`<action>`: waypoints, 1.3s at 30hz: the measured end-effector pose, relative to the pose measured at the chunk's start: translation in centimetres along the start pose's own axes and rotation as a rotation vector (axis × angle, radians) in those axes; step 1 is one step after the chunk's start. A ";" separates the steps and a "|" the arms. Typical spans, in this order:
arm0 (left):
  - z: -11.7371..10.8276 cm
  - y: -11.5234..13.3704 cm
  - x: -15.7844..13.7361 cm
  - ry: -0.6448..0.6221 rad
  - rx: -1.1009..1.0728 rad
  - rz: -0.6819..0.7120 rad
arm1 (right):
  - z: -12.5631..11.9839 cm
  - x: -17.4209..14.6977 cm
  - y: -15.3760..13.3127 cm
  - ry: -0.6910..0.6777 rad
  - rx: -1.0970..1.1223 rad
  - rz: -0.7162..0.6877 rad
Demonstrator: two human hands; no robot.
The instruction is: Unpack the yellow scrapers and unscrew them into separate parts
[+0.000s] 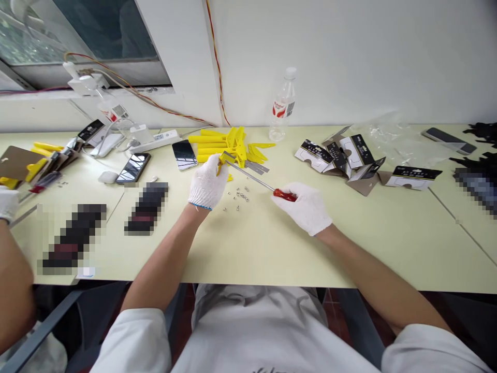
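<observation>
My left hand (209,182), in a white knit glove, is closed on a yellow plastic handle (222,160) with a grey metal part at its end. In my gloved right hand (305,207) is a screwdriver by its red handle (284,195). Its long shaft (252,177) points left, and the tip meets or nearly meets the piece in my left hand. Behind lies a pile of yellow plastic handles (212,139), with loose yellow parts (256,153) beside it. Flat grey blades (258,167) rest in front of the pile. Several small screws and nuts (242,195) are scattered between my hands.
A clear bottle (282,106) stands by the wall. Black-and-white cardboard packaging (355,155) and plastic wrap (396,137) lie right. Phones (185,155) and a power strip (165,139) are left of the pile. At the left edge is another person's gloved hand (8,203).
</observation>
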State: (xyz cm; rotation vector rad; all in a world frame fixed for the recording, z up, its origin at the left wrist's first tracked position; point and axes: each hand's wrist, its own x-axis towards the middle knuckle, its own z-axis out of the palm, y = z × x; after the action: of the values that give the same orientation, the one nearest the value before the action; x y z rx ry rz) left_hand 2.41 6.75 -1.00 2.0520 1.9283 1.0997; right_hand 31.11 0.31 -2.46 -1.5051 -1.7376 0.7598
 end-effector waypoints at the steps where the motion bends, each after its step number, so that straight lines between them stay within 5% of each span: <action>1: -0.1 0.0 0.0 0.004 0.000 0.000 | 0.2 0.0 0.1 0.049 -0.070 -0.076; 4: -0.2 0.2 0.1 0.018 -0.002 0.007 | 0.2 -0.1 -0.4 -0.003 -0.121 -0.134; 8: -0.1 0.1 0.1 0.008 0.007 0.010 | -0.7 -0.3 -1.4 -0.471 0.247 0.161; 10: 0.0 0.0 0.1 0.005 0.024 0.007 | -0.8 -0.3 -1.5 -0.577 0.368 0.298; 13: 0.0 -0.1 0.1 -0.001 0.043 0.000 | -0.3 -0.2 -0.7 -0.302 0.217 0.245; 15: 0.0 -0.1 0.1 -0.001 0.042 -0.006 | 0.3 -0.1 0.1 -0.055 0.061 0.066; 18: -0.1 0.1 0.1 0.008 0.028 -0.006 | 0.7 -0.1 0.6 0.109 -0.100 -0.184; 21: -0.2 0.3 0.1 0.001 0.014 -0.007 | 0.3 -0.2 -0.1 0.035 -0.075 -0.145; 26: -0.1 0.4 0.0 -0.011 0.012 -0.015 | -0.8 -0.1 -1.3 -0.475 0.293 0.322; 29: -0.1 0.3 0.0 -0.017 0.018 -0.021 | -0.6 -0.1 -0.9 -0.338 0.210 0.275; 34: -0.1 0.3 0.0 -0.018 0.010 -0.039 | 0.5 -0.1 0.1 0.030 -0.125 -0.133; 37: -0.1 0.3 0.0 -0.023 0.006 -0.041 | 0.3 -0.1 -0.3 -0.001 -0.100 -0.153; 39: -0.1 0.3 0.0 -0.029 0.006 -0.029 | -0.2 -0.1 -0.9 -0.198 0.047 -0.024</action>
State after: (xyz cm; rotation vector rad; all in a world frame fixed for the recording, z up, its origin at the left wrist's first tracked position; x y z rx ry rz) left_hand 2.57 6.66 -0.75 2.0247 1.9435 1.0536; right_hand 30.80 0.10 -1.60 -1.4142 -1.8651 0.9585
